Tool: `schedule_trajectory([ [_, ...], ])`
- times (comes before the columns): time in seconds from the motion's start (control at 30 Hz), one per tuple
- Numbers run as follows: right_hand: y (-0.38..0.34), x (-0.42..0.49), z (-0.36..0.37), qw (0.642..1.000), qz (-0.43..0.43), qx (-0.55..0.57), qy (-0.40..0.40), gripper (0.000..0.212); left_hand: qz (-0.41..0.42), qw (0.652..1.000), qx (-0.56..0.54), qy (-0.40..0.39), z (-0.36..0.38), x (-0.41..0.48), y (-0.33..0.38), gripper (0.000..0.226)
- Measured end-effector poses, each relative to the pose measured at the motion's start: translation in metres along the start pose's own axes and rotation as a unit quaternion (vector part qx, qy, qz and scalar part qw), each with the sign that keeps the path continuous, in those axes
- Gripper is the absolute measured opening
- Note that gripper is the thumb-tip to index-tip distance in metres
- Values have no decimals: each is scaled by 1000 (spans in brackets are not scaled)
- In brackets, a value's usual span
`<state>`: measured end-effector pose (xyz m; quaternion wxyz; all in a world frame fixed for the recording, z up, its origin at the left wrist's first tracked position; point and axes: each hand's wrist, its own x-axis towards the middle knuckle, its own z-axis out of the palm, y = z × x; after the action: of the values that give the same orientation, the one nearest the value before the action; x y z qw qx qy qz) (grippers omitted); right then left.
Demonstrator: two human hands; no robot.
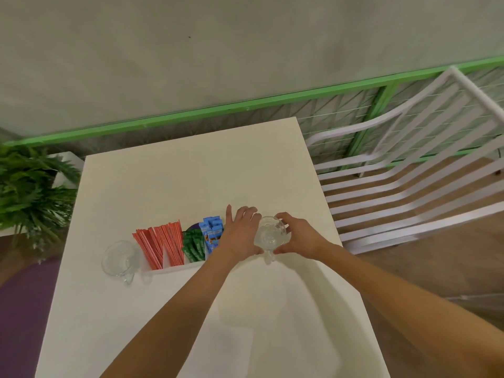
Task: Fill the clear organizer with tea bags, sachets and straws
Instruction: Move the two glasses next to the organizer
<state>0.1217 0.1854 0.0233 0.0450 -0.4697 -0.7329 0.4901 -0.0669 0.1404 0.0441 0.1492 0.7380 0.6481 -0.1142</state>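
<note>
1. Where the organizer (174, 268) sits, left of centre on the table (177, 173), three groups are packed in a row: red straws (161, 246) at the left, green sachets (194, 248) in the middle, blue tea bags (211, 233) at the right. The straws are fanned and tilted.
2. The organizer's right end is covered by the left hand (238, 236).
3. A glass mug (270, 236) is held upright between both hands, just right of the organizer, handle toward the camera.
4. Left hand: thumb and curled fingers are pressed to the mug's left side; the index finger is kept straight.
5. Right hand (300, 236): fingers and thumb are wrapped round the mug's right side. Both forearms are stretched forward, bare.
6. A spare mug (120, 259) is set just left of the organizer, touched by neither hand.
7. Table top: plain white.
8. Room: a slatted white chair (409, 186) is placed at the right, a plant (30, 192) at the left, and a green rail (191, 115) behind against a grey wall. Wood floor (436, 268) is seen at the right.
</note>
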Motion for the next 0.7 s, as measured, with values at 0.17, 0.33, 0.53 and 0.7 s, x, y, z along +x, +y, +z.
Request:
schedule_trajectory([
  [0.17, -5, -1, -1, 999, 10, -41, -1, 94, -8, 1000, -9, 5, 1, -8, 3, 94],
  [0.33, -17, -14, -4, 993, 15, -118, 26, 109, 3, 996, -57, 75, -2, -31, 8, 80],
  [0.53, -67, -31, -12, 975, -79, -157, 137, 35, 45, 952, -208, 220, -25, -80, -5, 46],
  [0.7, -168, -57, -9, 963, -161, -115, 184, 19, 46, 902, -324, 283, -81, -141, -39, 35],
])
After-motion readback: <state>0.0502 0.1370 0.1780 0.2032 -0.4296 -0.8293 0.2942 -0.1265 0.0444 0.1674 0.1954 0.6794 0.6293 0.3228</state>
